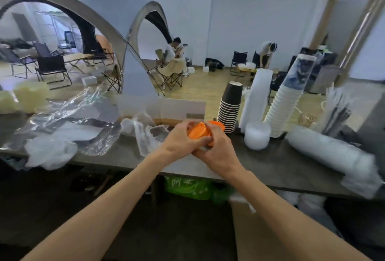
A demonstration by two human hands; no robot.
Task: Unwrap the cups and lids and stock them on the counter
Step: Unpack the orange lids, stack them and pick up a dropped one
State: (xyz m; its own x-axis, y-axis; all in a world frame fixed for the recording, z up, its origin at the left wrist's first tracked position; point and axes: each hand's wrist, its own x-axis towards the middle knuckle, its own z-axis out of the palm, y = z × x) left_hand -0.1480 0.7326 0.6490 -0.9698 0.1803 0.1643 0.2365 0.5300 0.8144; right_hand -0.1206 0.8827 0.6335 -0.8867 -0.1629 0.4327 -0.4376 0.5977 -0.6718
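Both hands meet over the grey counter around a stack of orange lids. My left hand grips the stack from the left and my right hand grips it from below and the right. More orange lids show just behind. A stack of black paper cups stands upside down right behind the hands. Further right stand a tall frosted cup stack, a leaning stack of white cups partly in a clear sleeve, and a short stack of clear lids.
Crumpled clear plastic wrap covers the counter's left half. A wrapped sleeve of clear lids lies at the right, with straws behind it. A green bag sits under the counter. Chairs, a tent and two people are in the room beyond.
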